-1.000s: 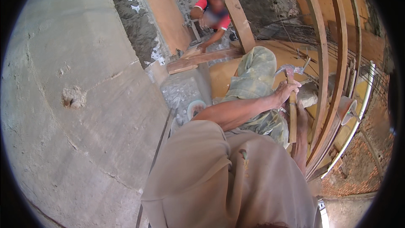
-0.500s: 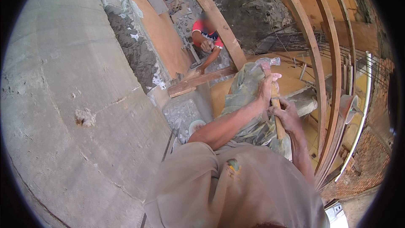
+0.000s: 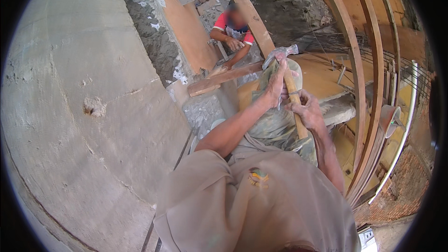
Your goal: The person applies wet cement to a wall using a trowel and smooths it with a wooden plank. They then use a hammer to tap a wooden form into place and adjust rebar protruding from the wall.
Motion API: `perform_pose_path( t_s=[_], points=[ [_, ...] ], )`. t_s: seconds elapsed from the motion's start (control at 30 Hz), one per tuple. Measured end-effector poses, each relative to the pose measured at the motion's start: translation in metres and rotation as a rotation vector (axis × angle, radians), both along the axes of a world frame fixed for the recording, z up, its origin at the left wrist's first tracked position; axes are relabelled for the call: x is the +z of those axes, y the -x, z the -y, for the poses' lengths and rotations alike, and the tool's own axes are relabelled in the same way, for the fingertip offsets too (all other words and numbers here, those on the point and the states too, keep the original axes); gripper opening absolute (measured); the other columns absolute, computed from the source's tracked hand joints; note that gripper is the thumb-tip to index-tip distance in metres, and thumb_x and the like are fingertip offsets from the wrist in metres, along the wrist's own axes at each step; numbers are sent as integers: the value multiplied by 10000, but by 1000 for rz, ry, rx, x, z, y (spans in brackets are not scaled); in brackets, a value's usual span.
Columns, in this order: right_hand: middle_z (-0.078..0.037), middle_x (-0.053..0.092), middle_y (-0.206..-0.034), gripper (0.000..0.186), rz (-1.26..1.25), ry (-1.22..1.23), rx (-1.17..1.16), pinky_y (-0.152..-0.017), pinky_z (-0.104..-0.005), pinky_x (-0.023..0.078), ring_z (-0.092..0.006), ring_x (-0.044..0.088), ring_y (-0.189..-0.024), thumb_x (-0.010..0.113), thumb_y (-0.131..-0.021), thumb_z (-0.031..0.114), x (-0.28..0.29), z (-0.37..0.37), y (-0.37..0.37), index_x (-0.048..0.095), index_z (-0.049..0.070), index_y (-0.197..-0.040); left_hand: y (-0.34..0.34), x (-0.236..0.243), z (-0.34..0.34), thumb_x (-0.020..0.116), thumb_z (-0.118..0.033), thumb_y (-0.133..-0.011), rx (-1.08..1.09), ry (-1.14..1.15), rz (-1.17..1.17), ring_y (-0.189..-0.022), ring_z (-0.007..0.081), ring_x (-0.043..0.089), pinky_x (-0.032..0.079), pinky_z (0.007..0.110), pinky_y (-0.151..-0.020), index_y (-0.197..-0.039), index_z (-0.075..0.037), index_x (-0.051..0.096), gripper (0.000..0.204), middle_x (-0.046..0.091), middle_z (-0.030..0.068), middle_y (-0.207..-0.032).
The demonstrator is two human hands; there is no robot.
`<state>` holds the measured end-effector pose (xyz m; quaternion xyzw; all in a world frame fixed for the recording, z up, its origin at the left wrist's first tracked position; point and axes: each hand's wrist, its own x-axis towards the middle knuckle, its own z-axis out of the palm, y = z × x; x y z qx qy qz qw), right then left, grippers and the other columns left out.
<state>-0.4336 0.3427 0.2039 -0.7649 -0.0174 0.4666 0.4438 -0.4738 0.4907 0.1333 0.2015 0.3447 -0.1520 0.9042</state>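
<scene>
A claw hammer with a metal head (image 3: 282,52) and wooden handle (image 3: 297,120) is raised over my leg in patterned trousers (image 3: 301,151). My left hand (image 3: 279,83) grips the hammer just below its head, fingers closed and pointing upward. My right hand (image 3: 305,109) is closed round the middle of the handle, lower and to the right. Thin metal pieces (image 3: 279,103) show between my two hands; too small to make out. My grey-brown shirt (image 3: 252,205) fills the bottom of the view.
A concrete slab (image 3: 79,135) spans the left. A co-worker (image 3: 233,32) in a red shirt crouches below, beside a wooden plank (image 3: 205,85) and beam. Curved timbers (image 3: 357,74), rebar (image 3: 410,79), a bucket (image 3: 388,120) and a white pipe (image 3: 405,135) are at the right.
My hands have raised the hammer and swung it leftward, its head now tilted left. My right hand has climbed into clearer view on the handle.
</scene>
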Motion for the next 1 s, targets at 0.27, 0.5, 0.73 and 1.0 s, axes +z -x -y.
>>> perform_pose_path(
  t_s=[0.27, 0.5, 0.73, 1.0],
  points=[
    [-46, 581, -846, 243, -138, -110, -215, -521, -241, 479, -91, 554, -581, 631, -888, 29, 39, 10, 9, 516, -12, -1098, 39, -48, -81, 729, -276, -909, -92, -104, 6, -430, 10, 302, 241, 194, -364, -879, -109, 568, 234, 356, -106, -581],
    [-28, 575, -732, 241, 15, 81, -258, -461, -226, 422, -86, 511, -500, 601, -912, 41, 5, 59, 16, 526, -15, -1135, 121, -151, -221, 652, -352, -956, 417, -224, -333, -412, 55, 341, 291, 228, -368, -823, -113, 539, 296, 369, -63, -561],
    [-33, 578, -719, 265, -21, 128, -383, -460, -228, 423, -90, 512, -489, 598, -901, 42, -1, 63, 4, 537, -28, -1149, 110, -233, -260, 548, -433, -1000, 650, -88, -435, -408, 90, 337, 304, 247, -379, -800, -118, 514, 374, 343, -46, -547],
    [-41, 577, -731, 248, -31, 127, -461, -459, -231, 422, -97, 515, -487, 604, -896, 48, 2, 65, 3, 539, -40, -1119, 34, -270, -247, 475, -546, -983, 871, -85, -498, -488, 129, 329, 292, 290, -456, -914, -50, 542, 505, 369, 1, -655]
  ],
)
